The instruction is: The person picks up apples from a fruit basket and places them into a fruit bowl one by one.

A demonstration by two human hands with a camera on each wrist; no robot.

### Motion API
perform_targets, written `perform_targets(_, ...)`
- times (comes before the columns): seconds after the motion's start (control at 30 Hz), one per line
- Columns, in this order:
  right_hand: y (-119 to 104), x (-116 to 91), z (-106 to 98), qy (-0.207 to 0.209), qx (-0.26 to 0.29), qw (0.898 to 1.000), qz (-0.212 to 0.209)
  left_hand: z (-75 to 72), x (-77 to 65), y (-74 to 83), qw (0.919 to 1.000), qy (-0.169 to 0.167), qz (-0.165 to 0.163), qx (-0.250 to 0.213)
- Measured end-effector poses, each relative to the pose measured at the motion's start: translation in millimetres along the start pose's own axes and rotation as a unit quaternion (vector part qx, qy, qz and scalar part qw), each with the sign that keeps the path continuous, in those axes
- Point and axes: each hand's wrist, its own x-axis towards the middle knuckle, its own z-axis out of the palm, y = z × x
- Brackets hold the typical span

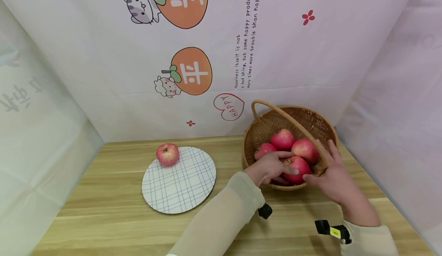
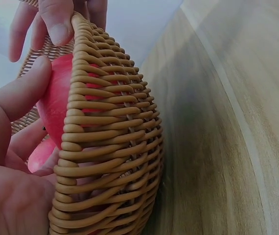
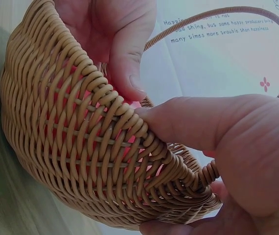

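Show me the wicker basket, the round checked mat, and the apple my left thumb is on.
Wicker basket (image 1: 315, 121): head view, inside of its far wall.
Round checked mat (image 1: 179, 182): head view, bare middle of its surface.
Thumbed apple (image 1: 302, 168): head view, red skin right of the thumb.

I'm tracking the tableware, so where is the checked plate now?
In the head view, the checked plate lies on the table, left of the wicker basket, with one apple at its far left edge.
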Motion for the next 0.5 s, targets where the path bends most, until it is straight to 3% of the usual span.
perform_targets(0.33,-1.1,-0.6,-0.7,0.009,0.001,1.000,-0.006,-1.8,1.8,-0.1,0.9999,-0.016,-0.002,0.002)
perform_targets(0.5,-0.1,-0.3,-0.2,0.008,-0.002,1.000,-0.004,-6.5,2.8,-0.5,0.9975,-0.050,-0.014,-0.047)
